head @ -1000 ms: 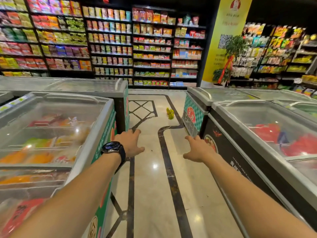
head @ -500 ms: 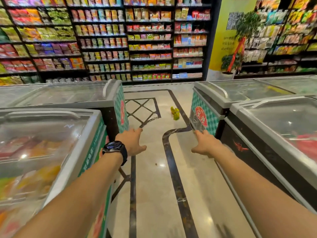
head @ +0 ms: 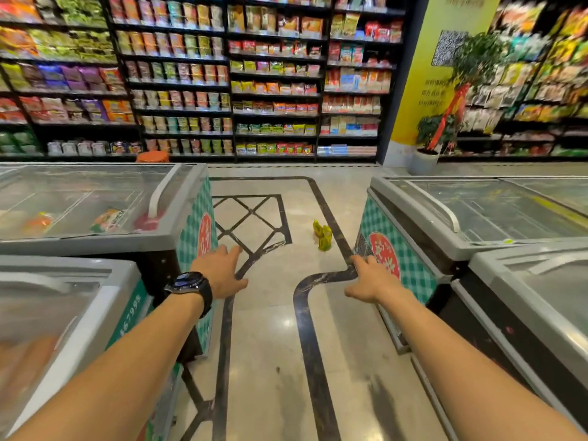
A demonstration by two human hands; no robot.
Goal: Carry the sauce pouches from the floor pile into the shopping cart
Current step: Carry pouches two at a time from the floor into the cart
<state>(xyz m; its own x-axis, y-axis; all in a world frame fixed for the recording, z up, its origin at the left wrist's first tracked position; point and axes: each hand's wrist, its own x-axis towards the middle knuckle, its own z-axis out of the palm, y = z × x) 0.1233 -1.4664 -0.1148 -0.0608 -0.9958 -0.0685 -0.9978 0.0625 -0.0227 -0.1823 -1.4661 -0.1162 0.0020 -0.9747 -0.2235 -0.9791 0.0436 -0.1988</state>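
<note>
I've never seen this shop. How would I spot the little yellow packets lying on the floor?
Look down the pale floor between the two rows of glass-topped freezers. Just left of the right-hand freezer's green-checked end panel, by the dark inlaid line, sits a small cluster of sauce pouches. They are bright yellow-green, the only packets lying on the floor.

Pouches (head: 323, 234): yellow-green, small cluster, standing on the floor at frame centre, beside a dark inlay stripe.
</note>
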